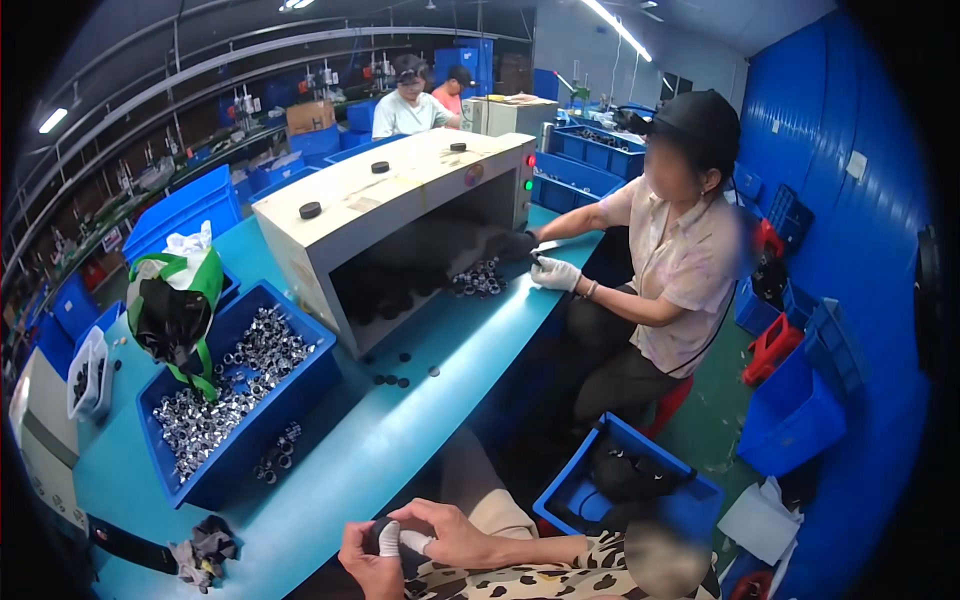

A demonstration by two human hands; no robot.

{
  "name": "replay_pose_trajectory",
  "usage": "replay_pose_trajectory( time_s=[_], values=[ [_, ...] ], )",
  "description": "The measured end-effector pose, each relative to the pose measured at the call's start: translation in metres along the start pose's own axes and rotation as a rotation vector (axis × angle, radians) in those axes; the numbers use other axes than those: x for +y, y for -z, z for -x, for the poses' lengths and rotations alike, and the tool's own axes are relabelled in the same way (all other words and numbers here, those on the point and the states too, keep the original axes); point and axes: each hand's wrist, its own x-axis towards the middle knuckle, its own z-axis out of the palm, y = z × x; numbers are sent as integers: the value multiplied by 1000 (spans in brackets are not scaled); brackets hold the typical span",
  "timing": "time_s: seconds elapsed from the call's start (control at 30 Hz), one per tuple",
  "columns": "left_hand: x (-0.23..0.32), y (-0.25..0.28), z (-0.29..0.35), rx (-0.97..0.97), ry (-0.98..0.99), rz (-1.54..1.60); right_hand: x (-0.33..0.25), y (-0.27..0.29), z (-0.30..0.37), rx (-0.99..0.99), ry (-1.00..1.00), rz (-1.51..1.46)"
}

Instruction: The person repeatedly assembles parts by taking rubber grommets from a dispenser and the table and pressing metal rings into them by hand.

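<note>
Close to my body, my left hand (370, 556) and my right hand (447, 532) meet around a small black round piece (378, 534). Fingers of both hands are curled on it, and its exact kind is hard to make out. White covers wrap some of my fingertips. Ahead, on the teal table (330, 480), a blue bin (322, 345) holds many shiny silver rings (270, 350). A few more rings (280, 452) lie against its near side. Several black discs (392, 380) rest on the tabletop beyond my hands.
A cream box-shaped machine (300, 235) with a dark opening stands on the table. At right, a seated co-worker (670, 240) in a white glove handles pieces by a ring pile (480, 280). A blue crate (690, 490) sits beside me; crumpled rags (205, 550) lie at the table's near left.
</note>
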Motion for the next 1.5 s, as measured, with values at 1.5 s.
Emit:
replay_pose_trajectory(
  time_s=[1.5],
  values=[
    [3,81,5,-397,744,875,-12,93,-128,-31,154,520]
  ],
)
